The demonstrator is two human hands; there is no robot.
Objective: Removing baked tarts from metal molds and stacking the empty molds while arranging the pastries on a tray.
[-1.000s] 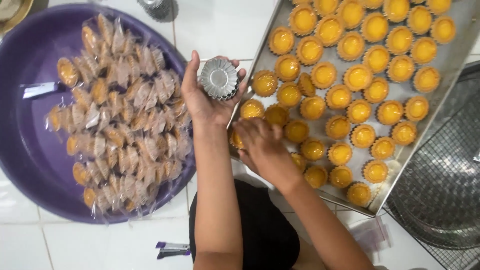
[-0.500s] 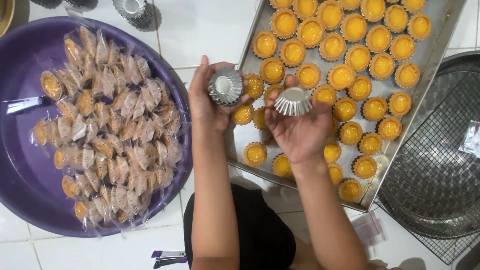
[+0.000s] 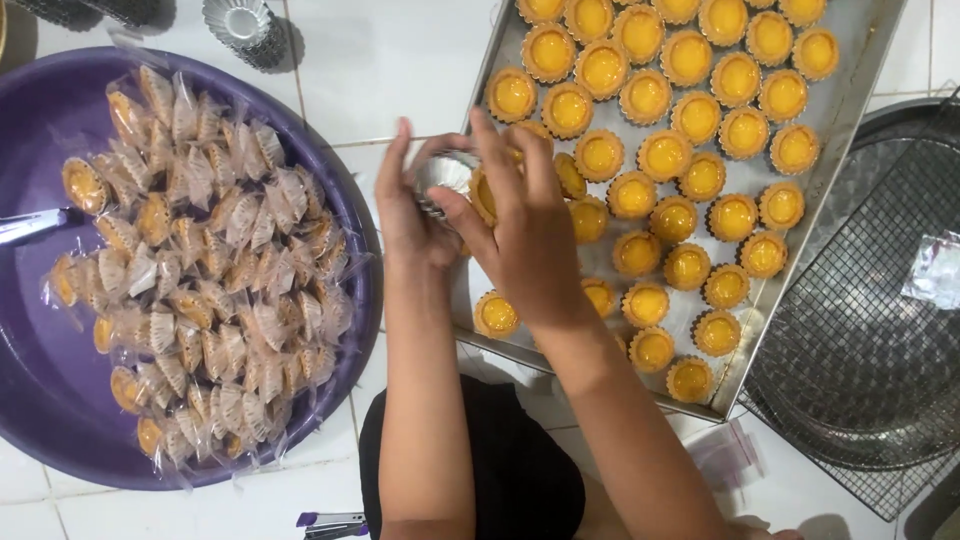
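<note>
A: Where was the little tin mould [image 3: 443, 176] at that point?

B: In the left hand [image 3: 412, 210], fingers curled around it, right at the tray's [image 3: 855, 75] left edge. A tart [image 3: 484, 194] sat against it, and the right hand [image 3: 527, 235] was pinching that, so both hands were pressed together.

A: Room to move?

B: Bare tile behind, purple basin [image 3: 40, 400] of wrapped tarts [image 3: 200, 260] left, rows of tarts right, wire rack [image 3: 860, 330] beyond.

The right hand [image 3: 525, 235] hides most of the tin mould [image 3: 445, 178]; the tray [image 3: 850, 95] and rack [image 3: 860, 340] run off-frame.
</note>
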